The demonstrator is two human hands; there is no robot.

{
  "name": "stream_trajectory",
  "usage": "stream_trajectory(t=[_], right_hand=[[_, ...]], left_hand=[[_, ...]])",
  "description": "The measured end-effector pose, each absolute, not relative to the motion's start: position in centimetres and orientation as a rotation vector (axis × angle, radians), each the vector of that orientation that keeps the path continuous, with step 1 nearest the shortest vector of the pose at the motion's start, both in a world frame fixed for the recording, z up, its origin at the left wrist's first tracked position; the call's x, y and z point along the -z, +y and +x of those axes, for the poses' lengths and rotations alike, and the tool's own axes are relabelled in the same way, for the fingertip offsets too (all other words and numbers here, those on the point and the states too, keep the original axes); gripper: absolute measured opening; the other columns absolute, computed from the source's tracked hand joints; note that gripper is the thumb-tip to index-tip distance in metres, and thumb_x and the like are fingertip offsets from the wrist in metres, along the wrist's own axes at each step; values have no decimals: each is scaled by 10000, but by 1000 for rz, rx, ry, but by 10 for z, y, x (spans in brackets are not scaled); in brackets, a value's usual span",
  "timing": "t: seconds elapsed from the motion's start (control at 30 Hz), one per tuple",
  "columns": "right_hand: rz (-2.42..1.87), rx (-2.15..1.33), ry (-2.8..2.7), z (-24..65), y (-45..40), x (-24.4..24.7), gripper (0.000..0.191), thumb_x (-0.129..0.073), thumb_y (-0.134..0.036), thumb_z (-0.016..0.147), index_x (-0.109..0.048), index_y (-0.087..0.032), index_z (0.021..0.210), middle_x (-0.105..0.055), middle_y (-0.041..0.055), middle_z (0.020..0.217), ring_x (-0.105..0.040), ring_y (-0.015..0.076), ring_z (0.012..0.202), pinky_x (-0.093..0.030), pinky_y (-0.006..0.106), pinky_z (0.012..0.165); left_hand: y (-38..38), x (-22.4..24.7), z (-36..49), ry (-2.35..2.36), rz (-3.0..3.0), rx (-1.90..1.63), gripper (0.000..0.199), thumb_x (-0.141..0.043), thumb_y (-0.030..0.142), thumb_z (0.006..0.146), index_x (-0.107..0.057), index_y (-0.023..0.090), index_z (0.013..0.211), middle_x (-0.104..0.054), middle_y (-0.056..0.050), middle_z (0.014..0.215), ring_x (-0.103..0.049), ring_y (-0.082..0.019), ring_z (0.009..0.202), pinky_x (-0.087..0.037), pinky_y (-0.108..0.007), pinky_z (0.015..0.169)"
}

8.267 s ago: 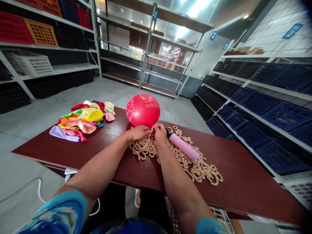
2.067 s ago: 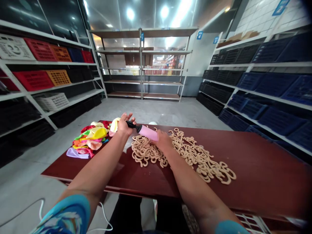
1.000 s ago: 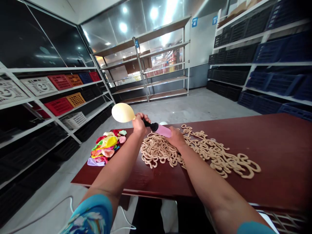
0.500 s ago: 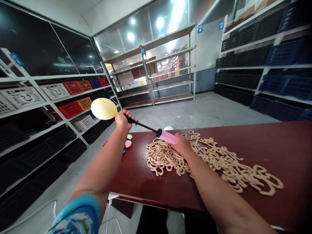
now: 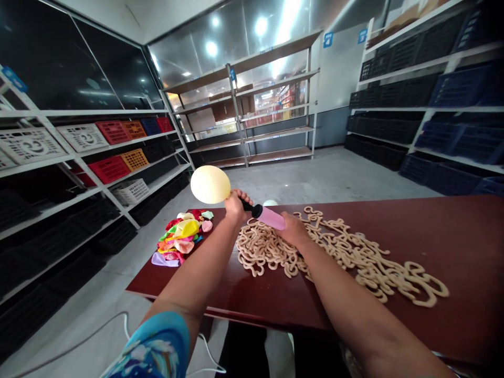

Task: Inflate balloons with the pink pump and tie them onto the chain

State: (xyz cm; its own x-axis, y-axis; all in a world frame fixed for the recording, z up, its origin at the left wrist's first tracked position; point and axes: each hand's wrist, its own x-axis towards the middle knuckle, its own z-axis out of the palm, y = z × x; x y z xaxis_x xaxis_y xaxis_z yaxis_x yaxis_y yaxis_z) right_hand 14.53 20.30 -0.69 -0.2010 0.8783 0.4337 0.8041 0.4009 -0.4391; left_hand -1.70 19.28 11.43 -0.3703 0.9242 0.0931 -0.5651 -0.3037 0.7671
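A pink balloon pump [image 5: 271, 217] is held between my two hands above the table. My left hand [image 5: 235, 205] is closed round its black handle, with the neck of a pale yellow, partly inflated balloon [image 5: 210, 185] at its fingers. My right hand [image 5: 293, 229] is wrapped round the far end of the pink barrel. The pump's rod is pushed in, with the handle close to the barrel. Below the pump lies a heap of beige, curled, ring-like pieces [image 5: 263, 249]. Left of my left forearm is a pile of flat, colourful balloons [image 5: 185, 229].
The dark red table [image 5: 236, 294] carries these piles. A pale round object [image 5: 270, 203] shows behind its far edge. Shelves with crates [image 5: 114, 132] stand at left, bare metal racks [image 5: 252, 123] at the back, dark bins [image 5: 452, 131] at right. A white cable [image 5: 126, 325] runs along the floor.
My left hand has moved right toward my right hand, pushing the handle in, and the balloon came with it. The balloon pile, mostly hidden by my forearm before, now shows.
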Motion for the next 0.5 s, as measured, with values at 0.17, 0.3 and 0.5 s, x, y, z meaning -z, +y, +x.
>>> stream_trajectory(t=[0.17, 0.3, 0.5], right_hand=[[-1428, -145, -2006, 146, 198, 0, 385, -666, -349, 647, -548, -194, 979, -637, 80, 866, -583, 216, 759, -364, 301, 642], [-1433, -131, -1965, 147, 195, -4, 355, -659, -347, 645, -550, -204, 951, -633, 75, 839, -584, 220, 744, -370, 304, 610], [-1407, -191, -1950, 147, 197, 1, 345, -668, -344, 635, -551, -220, 935, -613, 62, 790, -572, 217, 721, -370, 310, 587]], left_hand=[[189, -149, -43, 847, 691, -1873, 151, -398, 107, 670, -306, 200, 595, -290, 44, 481, -327, -94, 377, -299, -227, 391], [185, -195, -78, 841, 757, -1914, 155, -399, 87, 643, -304, 196, 588, -276, 45, 486, -322, -93, 379, -296, -223, 380], [183, -215, -93, 845, 786, -1943, 155, -403, 81, 630, -302, 192, 592, -294, 42, 500, -314, -85, 380, -297, -217, 372]])
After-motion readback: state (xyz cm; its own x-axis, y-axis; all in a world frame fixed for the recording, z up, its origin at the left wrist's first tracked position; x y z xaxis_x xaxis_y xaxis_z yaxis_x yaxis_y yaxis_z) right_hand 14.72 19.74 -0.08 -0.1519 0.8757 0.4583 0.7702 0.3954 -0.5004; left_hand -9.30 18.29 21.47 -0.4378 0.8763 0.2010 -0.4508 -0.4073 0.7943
